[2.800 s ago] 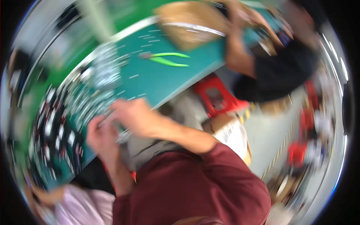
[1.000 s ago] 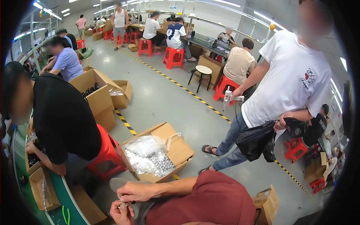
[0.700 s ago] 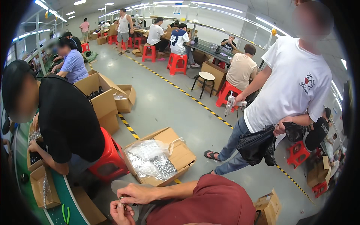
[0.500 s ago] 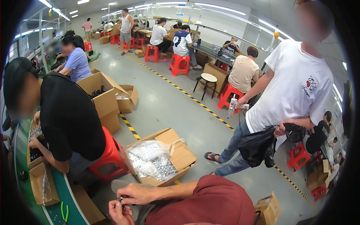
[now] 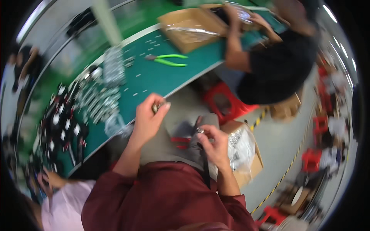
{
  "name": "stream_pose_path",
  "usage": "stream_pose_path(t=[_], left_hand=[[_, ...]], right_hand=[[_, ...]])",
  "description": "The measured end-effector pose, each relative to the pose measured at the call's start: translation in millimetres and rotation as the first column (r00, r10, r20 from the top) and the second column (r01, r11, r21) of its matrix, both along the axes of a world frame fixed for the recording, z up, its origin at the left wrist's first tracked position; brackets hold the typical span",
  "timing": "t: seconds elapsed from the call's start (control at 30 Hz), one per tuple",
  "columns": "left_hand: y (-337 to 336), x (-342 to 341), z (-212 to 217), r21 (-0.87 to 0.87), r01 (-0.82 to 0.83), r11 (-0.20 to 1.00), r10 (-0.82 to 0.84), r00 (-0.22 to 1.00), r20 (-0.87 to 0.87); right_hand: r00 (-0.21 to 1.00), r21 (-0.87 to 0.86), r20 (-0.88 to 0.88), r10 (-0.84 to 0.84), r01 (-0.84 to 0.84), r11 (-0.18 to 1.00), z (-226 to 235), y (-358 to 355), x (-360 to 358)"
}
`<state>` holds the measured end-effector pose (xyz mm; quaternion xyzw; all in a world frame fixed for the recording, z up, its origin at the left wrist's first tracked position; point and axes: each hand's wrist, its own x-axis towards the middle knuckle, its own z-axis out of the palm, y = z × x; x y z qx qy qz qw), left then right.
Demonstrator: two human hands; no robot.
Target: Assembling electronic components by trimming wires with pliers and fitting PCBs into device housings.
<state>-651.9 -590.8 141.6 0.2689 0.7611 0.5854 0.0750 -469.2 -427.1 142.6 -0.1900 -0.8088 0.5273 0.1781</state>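
My left hand [image 5: 145, 120] is raised by the table edge, its fingers closed on a small brass-coloured metal piece [image 5: 155, 108]. Over my lap, my right hand [image 5: 216, 145] pinches a small silvery part [image 5: 199, 131] with something dark beside it; blur hides its exact kind. The two hands are apart. Beyond them on the green table [image 5: 142, 82] lie green-handled pliers [image 5: 169, 60], small pale bits, and clear-bagged metal parts [image 5: 98, 102]. Black assembled pieces [image 5: 61, 127] are heaped at the left.
A co-worker in black [image 5: 277, 73] sits at the table's far right on a red stool [image 5: 227, 102], beside an open carton [image 5: 189, 29]. Another carton [image 5: 246, 173] with plastic-bagged parts stands right of my lap. A co-worker's pink sleeve [image 5: 69, 206] shows at lower left.
My view has swung left from the aisle to the table. My hands, close together on a small metal part before, are now apart, each with a small piece.
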Motion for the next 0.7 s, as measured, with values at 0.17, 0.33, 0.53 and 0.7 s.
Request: stream_pose_path(t=[0.17, 0.33, 0.53, 0.7], left_hand=[[-27, -50, 11, -0.324, -0.491, 0.809, 0.358, 0.847, -0.392], [-30, -66, -2, -0.507, -0.551, 0.663, 0.350, 0.827, -0.440], [-35, -77, -16, -0.355, -0.591, 0.725, 0.486, 0.803, -0.344], [-48, -69, -9, -0.044, -0.498, 0.866, 0.500, 0.859, 0.111]], right_hand=[[0.956, 0.210, -0.006, 0.292, -0.285, 0.935, -2, -3, -118], [0.906, 0.554, -0.014, 0.424, -0.346, 0.757, -18, -14, -226], [0.882, 0.453, -0.021, 0.472, -0.412, 0.790, -18, -17, -273], [0.896, 0.705, -0.124, 0.427, -0.223, 0.673, -1, 22, -284]])
